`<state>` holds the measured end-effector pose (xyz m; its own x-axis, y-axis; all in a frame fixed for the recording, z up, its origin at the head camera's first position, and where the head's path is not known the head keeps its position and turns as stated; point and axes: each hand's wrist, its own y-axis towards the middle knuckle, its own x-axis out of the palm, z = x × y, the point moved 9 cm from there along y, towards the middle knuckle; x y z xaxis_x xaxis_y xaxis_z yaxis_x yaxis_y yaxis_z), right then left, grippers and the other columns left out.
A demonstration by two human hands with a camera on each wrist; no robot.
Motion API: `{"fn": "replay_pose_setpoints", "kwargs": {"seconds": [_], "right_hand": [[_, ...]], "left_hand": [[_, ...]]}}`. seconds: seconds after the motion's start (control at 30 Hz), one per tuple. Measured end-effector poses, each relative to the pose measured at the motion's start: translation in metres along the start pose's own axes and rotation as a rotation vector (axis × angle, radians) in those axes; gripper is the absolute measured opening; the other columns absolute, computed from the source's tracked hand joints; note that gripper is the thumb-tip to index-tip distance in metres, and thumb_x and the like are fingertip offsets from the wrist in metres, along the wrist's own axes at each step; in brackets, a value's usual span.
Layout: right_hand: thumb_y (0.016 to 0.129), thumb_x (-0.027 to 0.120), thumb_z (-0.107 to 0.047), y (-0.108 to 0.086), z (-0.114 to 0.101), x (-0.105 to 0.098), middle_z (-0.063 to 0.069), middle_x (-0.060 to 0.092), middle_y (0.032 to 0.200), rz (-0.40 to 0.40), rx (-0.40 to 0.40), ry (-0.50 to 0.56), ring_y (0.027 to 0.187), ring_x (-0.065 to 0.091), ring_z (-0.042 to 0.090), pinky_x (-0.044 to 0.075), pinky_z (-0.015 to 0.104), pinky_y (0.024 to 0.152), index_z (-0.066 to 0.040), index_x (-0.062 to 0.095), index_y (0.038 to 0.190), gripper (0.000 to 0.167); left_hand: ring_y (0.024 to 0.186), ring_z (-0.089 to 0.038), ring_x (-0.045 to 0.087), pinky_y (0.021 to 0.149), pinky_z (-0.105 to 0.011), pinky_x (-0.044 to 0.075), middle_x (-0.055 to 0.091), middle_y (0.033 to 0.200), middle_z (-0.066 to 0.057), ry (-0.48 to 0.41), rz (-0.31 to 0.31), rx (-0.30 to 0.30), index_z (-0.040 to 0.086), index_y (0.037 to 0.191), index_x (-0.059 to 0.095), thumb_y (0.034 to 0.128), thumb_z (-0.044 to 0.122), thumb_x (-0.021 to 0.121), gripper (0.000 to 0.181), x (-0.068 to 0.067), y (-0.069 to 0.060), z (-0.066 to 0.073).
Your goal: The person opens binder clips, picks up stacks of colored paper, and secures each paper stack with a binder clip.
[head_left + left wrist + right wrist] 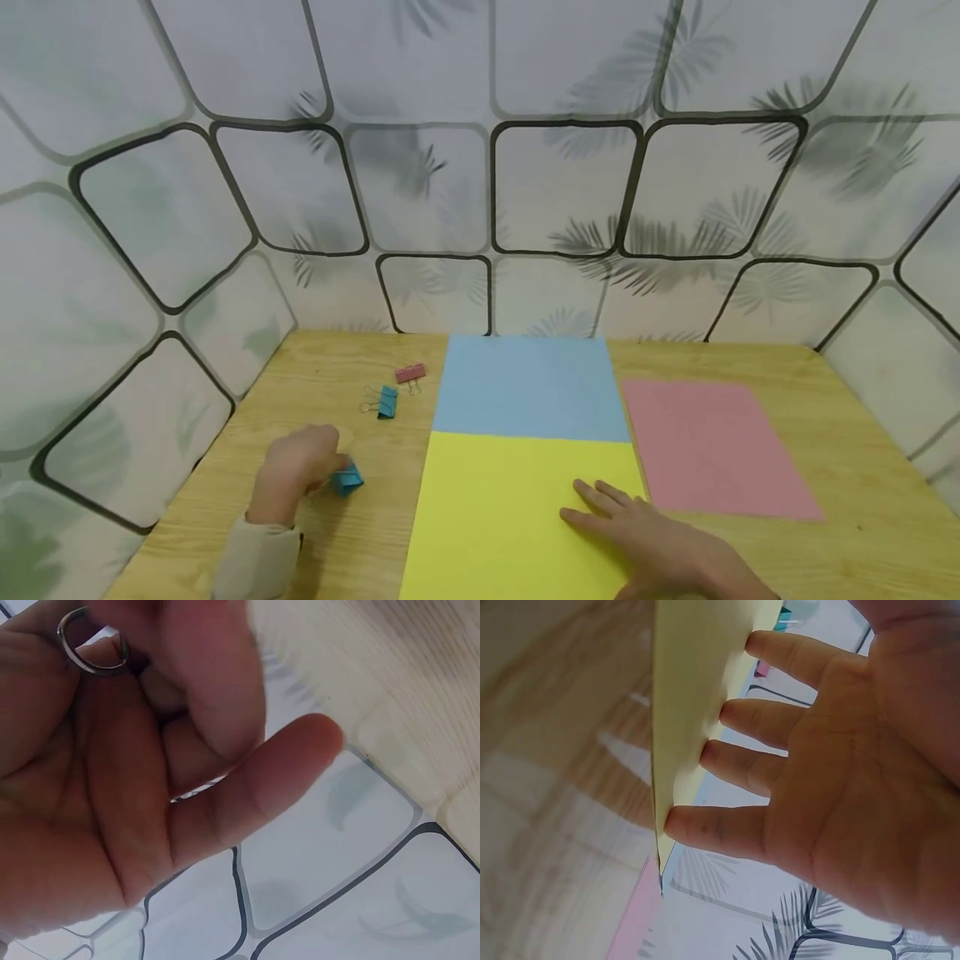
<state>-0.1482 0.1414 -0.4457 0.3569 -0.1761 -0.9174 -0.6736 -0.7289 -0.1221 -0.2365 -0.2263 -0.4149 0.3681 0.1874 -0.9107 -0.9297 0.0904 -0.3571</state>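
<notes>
At frame lower left, the left hand pinches a blue binder clip; lower right, the right hand rests spread on yellow paper.

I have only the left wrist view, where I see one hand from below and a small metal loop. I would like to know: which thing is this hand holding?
Observer: In the head view, the left hand holds a blue binder clip.
Operator: Thank you, this is clear. Is the right hand touching something?
Observer: Yes, its spread fingers touch the yellow sheet.
</notes>
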Motion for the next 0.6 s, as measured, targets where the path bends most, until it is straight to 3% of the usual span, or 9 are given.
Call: {"fn": "replay_pose_setpoints", "kwargs": {"seconds": [0.17,0.4,0.43,0.5,0.6], "right_hand": [[0.072,0.077,-0.064,0.0002,0.0017,0.0,0.023,0.028,0.159,-0.032,0.022,0.019,0.14,0.029,0.052,0.036,0.073,0.097,-0.019,0.041,0.152,0.098],[0.069,0.084,-0.051,0.0004,0.0021,0.0006,0.022,0.027,0.159,-0.057,0.027,0.053,0.141,0.029,0.052,0.035,0.071,0.099,-0.022,0.039,0.153,0.099],[0.069,0.085,-0.05,0.0004,0.0018,0.0008,0.022,0.028,0.159,-0.054,0.028,0.048,0.141,0.029,0.051,0.036,0.07,0.1,-0.022,0.039,0.153,0.099],[0.068,0.086,-0.047,0.0003,0.0013,0.001,0.021,0.029,0.159,-0.046,0.029,0.036,0.14,0.03,0.051,0.036,0.069,0.1,-0.024,0.04,0.153,0.099],[0.067,0.087,-0.045,0.0004,0.0005,0.0016,0.021,0.029,0.159,-0.042,0.026,0.028,0.14,0.031,0.051,0.037,0.068,0.1,-0.024,0.039,0.153,0.101]], "left_hand": [[0.04,-0.009,0.035,0.044,-0.022,0.029,0.039,0.046,0.004,-0.044,-0.037,0.018,0.005,0.074,0.061,0.1001,0.025,0.06,0.032,0.0011,0.0015,0.0017],[0.055,-0.017,0.046,0.057,-0.032,0.041,0.05,0.067,-0.006,-0.078,-0.067,0.033,0.002,0.087,0.061,0.1018,0.023,0.056,0.026,0.0015,0.0048,0.0033],[0.064,-0.024,0.054,0.064,-0.037,0.046,0.056,0.075,-0.011,-0.066,-0.065,0.034,-0.001,0.092,0.062,0.1021,0.023,0.055,0.027,0.0009,0.0054,0.0033],[0.087,-0.038,0.057,0.077,-0.048,0.048,0.058,0.096,-0.025,-0.047,-0.057,0.031,-0.008,0.104,0.063,0.1027,0.022,0.052,0.032,0.0002,0.0071,0.0023],[0.117,-0.055,0.042,0.094,-0.064,0.041,0.045,0.125,-0.041,-0.024,-0.03,0.035,-0.015,0.123,0.057,0.1033,0.02,0.049,0.04,-0.002,0.0088,0.0021]]}}
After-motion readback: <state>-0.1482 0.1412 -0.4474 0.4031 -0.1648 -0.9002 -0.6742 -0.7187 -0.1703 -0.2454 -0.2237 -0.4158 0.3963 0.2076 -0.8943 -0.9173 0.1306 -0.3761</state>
